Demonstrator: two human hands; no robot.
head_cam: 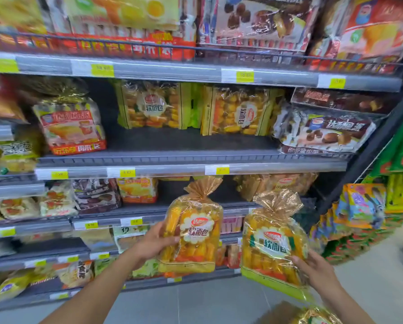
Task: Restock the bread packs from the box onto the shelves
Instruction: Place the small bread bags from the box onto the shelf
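grey floor [207, 298] below stocked shelves [191, 160]

Both your bare forearms reach forward and up from the bottom of the view. Your left hand [152, 242] is raised, fingers wrapped around a pack's side. Your right hand [317, 271] sits lower, fingers spread, gripping another pack's lower edge.

Grey metal store shelving [191, 146] with wire front rails and yellow price labels [127, 172] fills the view under even indoor light, standing on a pale grey tiled floor [195, 302].
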